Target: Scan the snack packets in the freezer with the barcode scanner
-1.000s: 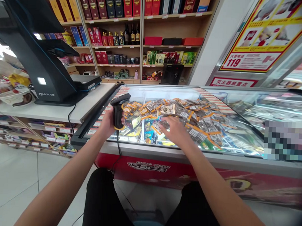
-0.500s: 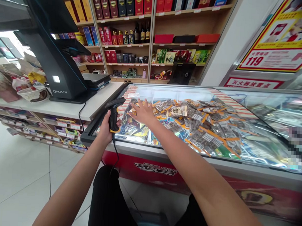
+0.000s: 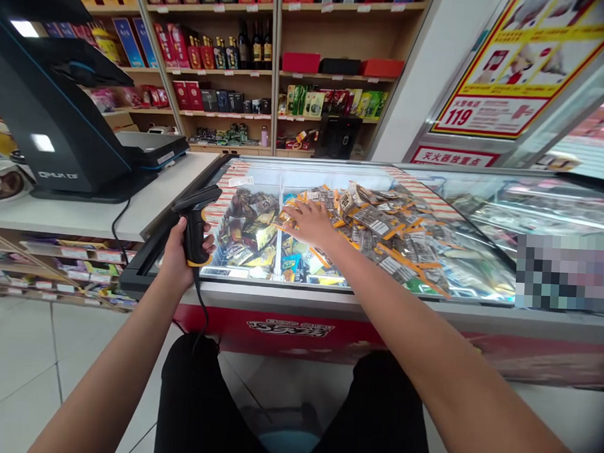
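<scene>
My left hand (image 3: 181, 251) is wrapped around the handle of a black and yellow barcode scanner (image 3: 196, 225), whose cable hangs down over the freezer's front. The scanner is upright near the freezer's left end. With fingers spread, my right hand (image 3: 309, 221) lies palm down at the left edge of a heap of small snack packets (image 3: 377, 220), touching some of them. These packets have orange edges and white labels and are piled on the glass top. One pale packet (image 3: 347, 200) stands out just right of my fingers. Under the glass, other packaged goods (image 3: 256, 234) show.
The chest freezer (image 3: 279, 295) spans the front. On the counter (image 3: 132, 212) at left stands a black checkout machine (image 3: 70, 129) with a scale (image 3: 150, 146). Shelves (image 3: 213, 72) of boxes and bottles line the back. A blue stool (image 3: 288, 445) is between my legs.
My right hand has moved right across the glass, and the left edge of the packet heap now lies further right. The view has turned right. My left hand keeps holding the barcode scanner.
</scene>
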Demonstrator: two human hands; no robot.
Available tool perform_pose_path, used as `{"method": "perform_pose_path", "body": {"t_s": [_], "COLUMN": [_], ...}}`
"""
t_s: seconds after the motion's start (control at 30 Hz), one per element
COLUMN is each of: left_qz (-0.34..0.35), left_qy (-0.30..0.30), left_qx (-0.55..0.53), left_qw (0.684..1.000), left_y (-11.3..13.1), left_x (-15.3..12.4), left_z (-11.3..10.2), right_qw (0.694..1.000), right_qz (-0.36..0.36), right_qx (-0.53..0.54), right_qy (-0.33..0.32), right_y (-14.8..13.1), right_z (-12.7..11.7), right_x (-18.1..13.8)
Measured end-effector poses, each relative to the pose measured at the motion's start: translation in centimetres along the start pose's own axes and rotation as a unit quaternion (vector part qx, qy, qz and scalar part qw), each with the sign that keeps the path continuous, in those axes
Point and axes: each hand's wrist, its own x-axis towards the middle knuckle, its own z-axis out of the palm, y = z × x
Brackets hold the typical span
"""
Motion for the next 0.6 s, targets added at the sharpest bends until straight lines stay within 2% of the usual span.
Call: {"method": "perform_pose_path", "body": {"t_s": [0.27, 0.37, 0.5, 0.6], "left_qz": [-0.008, -0.011, -0.015, -0.014], "left_qy": [-0.012, -0.009, -0.006, -0.016], "left_qx": [-0.001, 0.004, 0.012, 0.011], "left_qw": [1.0, 1.0, 1.0, 1.0], "left_y": [0.0, -0.1, 0.0, 0.1], "left_x": [-0.1, 0.1, 0.0, -0.1], "left_z": [0.0, -0.2, -0.1, -0.1], "right_qw": [0.999, 0.998, 0.995, 0.992], "right_qz": [-0.05, -0.064, -0.07, -0.014], "right_qx": [-0.005, -0.013, -0.016, -0.024], "right_qy": [0.008, 0.02, 0.065, 0.12], "right_y": [6.7, 7.5, 7.0, 7.6], "right_z": [-1.2, -1.6, -3.2, -4.6], "right_x": [-3.4, -3.2, -3.2, -4.8]}}
